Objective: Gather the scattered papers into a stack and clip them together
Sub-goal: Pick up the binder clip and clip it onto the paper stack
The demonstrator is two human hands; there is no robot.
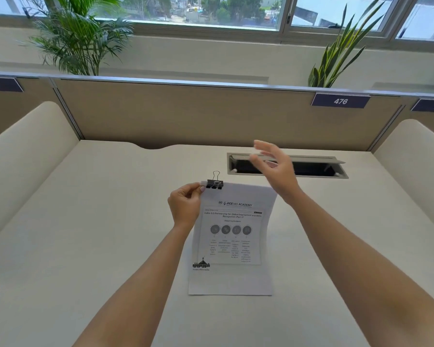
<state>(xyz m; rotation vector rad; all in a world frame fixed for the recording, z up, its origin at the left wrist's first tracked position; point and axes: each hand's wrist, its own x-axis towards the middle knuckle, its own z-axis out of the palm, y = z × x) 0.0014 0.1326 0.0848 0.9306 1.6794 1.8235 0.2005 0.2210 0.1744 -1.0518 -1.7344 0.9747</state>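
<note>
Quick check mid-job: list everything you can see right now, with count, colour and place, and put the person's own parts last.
papers: one stack, white with black print, desk centre, top edge lifted.
binder clip: one, black with silver handles, on the papers' top left corner.
desk: one, cream, under everything.
cable tray: one, grey, lid open, rear right of desk.
partition: one, tan, behind desk.
number signs: three, dark blue, on the partition top.
plants: two, green, behind the partition.
windows: along the top.
left hand: fingers pinch the papers' corner beside the clip.
right hand: open, raised above the tray, blurred.
</note>
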